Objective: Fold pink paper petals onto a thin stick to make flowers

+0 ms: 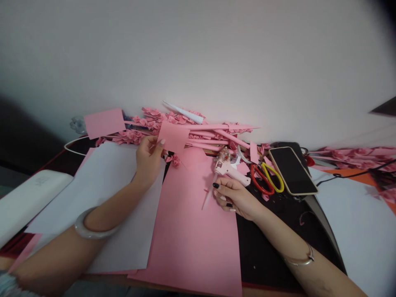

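My left hand (149, 159) pinches a small square of pink paper (173, 136) by its lower left edge and keeps it raised above the table. A pale glue gun (227, 167) lies at the middle, a translucent glue stick (208, 197) jutting from its back end. Just below the gun's handle, my right hand (235, 197) has its fingers curled, with the fingertips at the glue stick. Beneath both is a large pink sheet (194, 231). A little pink paper flower (175, 160) rests beside my left fingers.
White sheets (123, 239) lie at left by a white device (34, 202). Pink paper flowers (133, 136) and rolled pink tubes (210, 144) line the wall. Red-and-yellow-handled scissors (266, 181) and a phone (292, 170) sit right. A black cable (349, 175) crosses more paper.
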`<move>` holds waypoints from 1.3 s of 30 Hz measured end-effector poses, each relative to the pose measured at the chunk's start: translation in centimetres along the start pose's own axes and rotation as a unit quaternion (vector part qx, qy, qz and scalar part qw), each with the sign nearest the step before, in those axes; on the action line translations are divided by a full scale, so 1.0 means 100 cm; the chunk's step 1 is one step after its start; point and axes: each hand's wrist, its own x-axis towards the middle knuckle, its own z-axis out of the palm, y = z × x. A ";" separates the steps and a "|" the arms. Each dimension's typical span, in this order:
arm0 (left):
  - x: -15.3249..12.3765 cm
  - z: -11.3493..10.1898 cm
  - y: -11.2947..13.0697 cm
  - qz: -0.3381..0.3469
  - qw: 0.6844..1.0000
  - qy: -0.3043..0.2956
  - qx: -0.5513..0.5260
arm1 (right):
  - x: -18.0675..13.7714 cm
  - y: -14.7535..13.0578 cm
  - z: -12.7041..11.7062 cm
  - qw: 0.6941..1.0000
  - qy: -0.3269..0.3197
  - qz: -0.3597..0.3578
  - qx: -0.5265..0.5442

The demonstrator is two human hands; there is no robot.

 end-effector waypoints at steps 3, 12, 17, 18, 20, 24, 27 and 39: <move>0.000 0.000 0.001 -0.014 1.000 -0.004 -0.025 | 0.000 0.000 0.000 1.000 0.002 0.003 0.000; -0.002 0.000 0.006 -0.030 0.998 0.003 -0.058 | 0.000 0.001 -0.001 1.000 -0.006 -0.001 -0.001; -0.003 0.000 0.009 -0.011 0.996 0.001 -0.084 | 0.000 0.000 -0.001 1.000 0.001 0.005 -0.002; -0.004 0.000 0.010 -0.008 0.996 -0.002 -0.088 | 0.000 0.000 0.000 1.000 0.002 0.006 -0.001; -0.004 0.000 0.010 0.000 0.996 -0.004 -0.090 | 0.000 0.000 0.000 1.000 0.002 0.006 0.001; -0.003 0.001 0.009 0.009 0.997 0.008 -0.079 | 0.000 0.000 -0.001 1.000 -0.001 0.003 0.004; -0.002 0.000 0.007 0.008 0.997 0.012 -0.074 | 0.000 0.000 -0.001 1.000 -0.001 0.003 0.002; -0.002 0.001 0.002 0.011 0.995 -0.006 -0.097 | 0.000 0.000 0.000 1.000 0.003 0.008 0.001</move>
